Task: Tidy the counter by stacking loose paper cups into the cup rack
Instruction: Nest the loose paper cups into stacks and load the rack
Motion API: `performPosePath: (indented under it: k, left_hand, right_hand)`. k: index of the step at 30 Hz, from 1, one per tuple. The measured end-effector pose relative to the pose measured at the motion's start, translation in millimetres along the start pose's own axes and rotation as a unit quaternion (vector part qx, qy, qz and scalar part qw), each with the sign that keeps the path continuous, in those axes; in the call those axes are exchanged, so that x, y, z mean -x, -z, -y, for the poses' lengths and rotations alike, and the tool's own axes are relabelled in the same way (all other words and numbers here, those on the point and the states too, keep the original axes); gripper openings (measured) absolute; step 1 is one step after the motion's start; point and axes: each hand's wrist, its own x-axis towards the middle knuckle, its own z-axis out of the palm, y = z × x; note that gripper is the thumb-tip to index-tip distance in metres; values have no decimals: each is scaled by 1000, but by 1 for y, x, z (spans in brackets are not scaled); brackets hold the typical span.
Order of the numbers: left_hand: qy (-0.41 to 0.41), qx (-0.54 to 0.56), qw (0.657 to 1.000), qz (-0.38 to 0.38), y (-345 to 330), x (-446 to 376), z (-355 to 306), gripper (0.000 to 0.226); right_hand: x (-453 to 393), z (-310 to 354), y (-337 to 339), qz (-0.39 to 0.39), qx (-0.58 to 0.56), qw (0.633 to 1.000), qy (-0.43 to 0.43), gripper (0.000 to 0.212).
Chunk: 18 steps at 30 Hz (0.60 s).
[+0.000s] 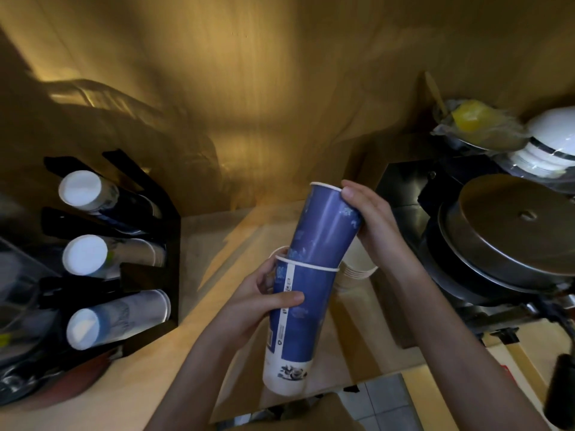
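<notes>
Above the middle of the wooden counter (pixel 217 244) I hold two tall blue paper cups. My left hand (pixel 264 293) grips the lower blue cup (pixel 295 325) around its upper half. My right hand (pixel 370 219) holds the upper blue cup (pixel 326 225) near its rim, with that cup's base pushed into the lower cup's mouth. Behind them a stack of pale paper cups (pixel 357 269) stands on the counter, mostly hidden. The black cup rack (pixel 155 275) stands at the left with three rows of nested cups lying sideways, white bottoms (pixel 82 188) facing me.
A black machine with a round steel lid (pixel 510 225) fills the right side. White bowls (pixel 550 144) and a wrapped yellow item (pixel 469 119) sit behind it. A wooden wall (pixel 249 88) rises at the back. Cluttered dark items (pixel 31 384) lie at the lower left.
</notes>
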Motion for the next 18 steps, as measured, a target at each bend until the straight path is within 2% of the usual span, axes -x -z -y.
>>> performPosePath:
  k: [5, 9, 13, 15, 18]
  left_hand:
    - [-8, -12, 1000, 0, 1, -2, 0, 81]
    - [-37, -36, 998, -34, -6, -6, -12, 88]
    - [-107, -83, 987, -88, -12, -9, -35, 92]
    - [-149, -113, 976, -111, -14, -11, -46, 97]
    - [-204, -145, 962, -105, -12, -15, -59, 101]
  right_hand:
    - [0, -1, -1, 9, 19, 1000, 13, 60]
    - [5, 0, -7, 40, 58, 997, 38, 61]
    - [15, 2, -13, 97, 97, 989, 58, 66]
    - [19, 9, -15, 101, 110, 986, 77, 71]
    - [24, 25, -17, 85, 141, 979, 119, 80]
